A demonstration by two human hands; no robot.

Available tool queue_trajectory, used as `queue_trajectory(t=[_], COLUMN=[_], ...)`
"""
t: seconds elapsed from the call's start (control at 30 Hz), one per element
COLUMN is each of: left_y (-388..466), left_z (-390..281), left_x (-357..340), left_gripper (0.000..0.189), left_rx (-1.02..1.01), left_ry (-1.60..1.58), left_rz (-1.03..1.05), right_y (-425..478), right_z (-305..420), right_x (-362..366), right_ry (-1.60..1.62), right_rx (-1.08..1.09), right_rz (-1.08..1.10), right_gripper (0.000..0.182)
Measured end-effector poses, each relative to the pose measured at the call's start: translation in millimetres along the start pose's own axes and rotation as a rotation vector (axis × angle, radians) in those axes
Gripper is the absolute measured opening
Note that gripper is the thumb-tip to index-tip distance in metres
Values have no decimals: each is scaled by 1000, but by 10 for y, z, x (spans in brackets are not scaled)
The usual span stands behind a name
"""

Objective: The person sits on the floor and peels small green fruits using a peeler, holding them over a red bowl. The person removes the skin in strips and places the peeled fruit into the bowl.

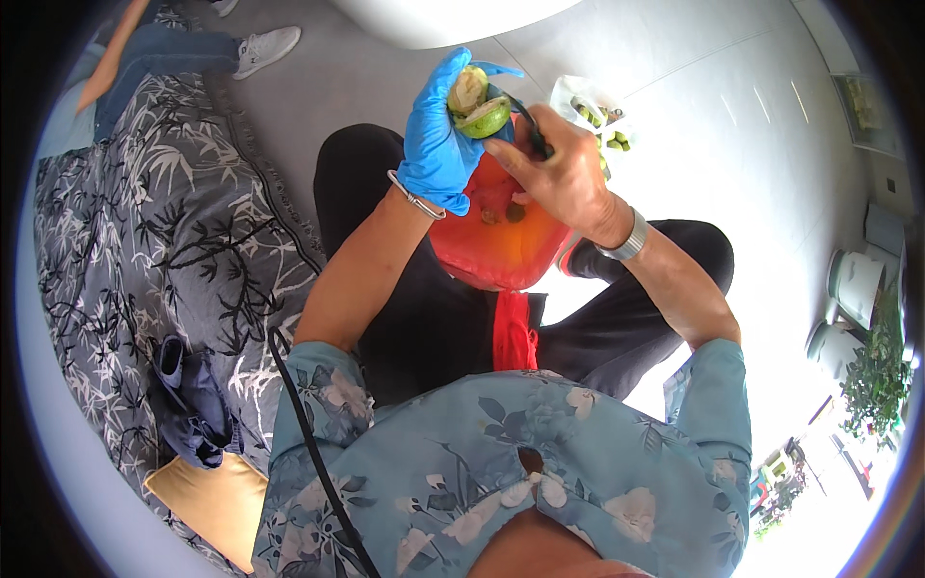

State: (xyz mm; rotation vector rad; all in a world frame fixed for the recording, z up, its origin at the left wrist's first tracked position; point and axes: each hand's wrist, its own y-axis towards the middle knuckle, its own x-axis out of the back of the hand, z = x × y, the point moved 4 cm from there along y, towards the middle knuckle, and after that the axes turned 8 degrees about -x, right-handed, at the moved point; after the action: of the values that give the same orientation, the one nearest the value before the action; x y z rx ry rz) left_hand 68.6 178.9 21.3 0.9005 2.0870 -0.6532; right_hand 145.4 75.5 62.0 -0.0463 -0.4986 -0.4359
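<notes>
My left hand (441, 141), in a blue disposable glove, holds a green-husked fruit, perhaps a walnut, split into two parts (485, 118) that show pale insides. Bare, with a metal bracelet at the wrist, my right hand (567, 170) grips a dark-handled tool (536, 134) beside the fruit; its tip is hidden behind the fruit. Below both hands, between my knees, sits a container lined with a red plastic bag (491, 253), with a few small pieces inside.
A white plastic bag (574, 94) with several green fruits stands on the floor beyond my right hand. At the left, a person in jeans (181, 49) sits on a sofa with a patterned cover (217, 238). Dark clothing (191, 404) lies there. Potted plants (871, 383) stand at right.
</notes>
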Motion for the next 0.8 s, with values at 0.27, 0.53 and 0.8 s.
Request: queue_trajectory(t=[0.27, 0.53, 0.8], left_y=[-45, -174, -32], left_z=[14, -176, -381], left_x=[87, -120, 247], left_gripper=[29, 21, 21], left_rx=[-189, -245, -198], left_ry=[53, 9, -121], left_rz=[-11, -243, -205], right_y=[60, 113, 1083], right_z=[203, 287, 279], right_x=[-22, -132, 27], right_ry=[-123, -233, 25], right_rx=[358, 474, 57], right_rz=[-68, 18, -220], right_gripper=[60, 55, 40])
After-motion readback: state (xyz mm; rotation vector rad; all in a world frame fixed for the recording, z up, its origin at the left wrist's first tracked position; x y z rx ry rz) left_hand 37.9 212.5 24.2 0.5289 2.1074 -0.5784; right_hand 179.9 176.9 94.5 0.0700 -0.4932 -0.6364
